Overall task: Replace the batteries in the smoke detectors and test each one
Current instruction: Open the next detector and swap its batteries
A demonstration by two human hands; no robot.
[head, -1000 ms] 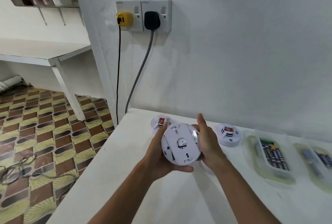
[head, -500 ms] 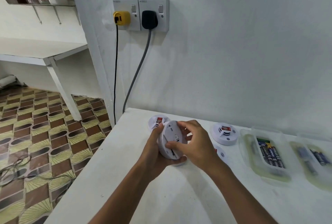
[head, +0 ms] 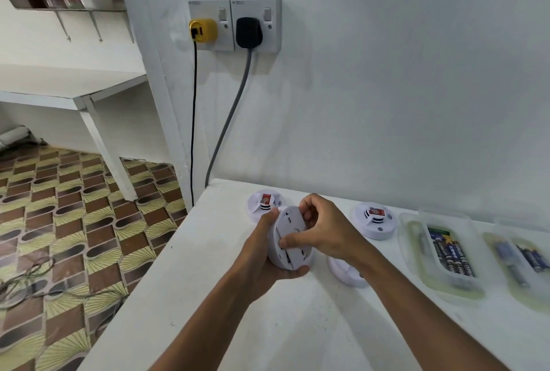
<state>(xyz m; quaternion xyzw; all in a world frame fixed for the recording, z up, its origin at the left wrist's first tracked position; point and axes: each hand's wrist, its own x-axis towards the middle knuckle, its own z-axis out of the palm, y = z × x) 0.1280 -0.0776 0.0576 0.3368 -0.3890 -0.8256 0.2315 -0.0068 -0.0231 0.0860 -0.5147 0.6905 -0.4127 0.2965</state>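
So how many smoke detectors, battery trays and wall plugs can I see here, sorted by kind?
Smoke detectors: 4: one held in both hands, one behind it, one to the right, one partly hidden under the right forearm.
Clear battery trays: 2.
Wall plugs: 2: yellow, black.
Total: 8.

four smoke detectors (head: 290, 239), two battery trays (head: 416, 254), two plugs (head: 203, 30)
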